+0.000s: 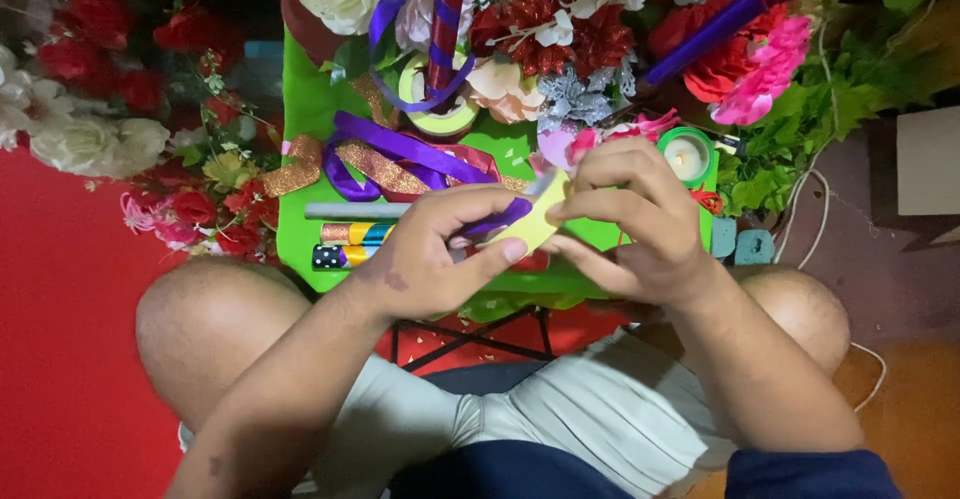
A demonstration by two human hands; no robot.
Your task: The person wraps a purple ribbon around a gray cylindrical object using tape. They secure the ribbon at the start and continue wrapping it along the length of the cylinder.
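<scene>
A home craft corner for making floral decorations, seen from above a seated person's knees. A small low table covered in bright green cloth is crowded with artificial red, pink and white fabric flowers, loops of purple satin ribbon, gold glitter ribbon, rolls of patterned wrapping paper and a green tape roll. More artificial red and white blooms lie on the red floor.

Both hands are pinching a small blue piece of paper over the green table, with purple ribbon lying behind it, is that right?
Not quite: in the head view the paper piece held between the left hand and right hand is pale yellow, not blue. The green table and purple ribbon are right.
</scene>
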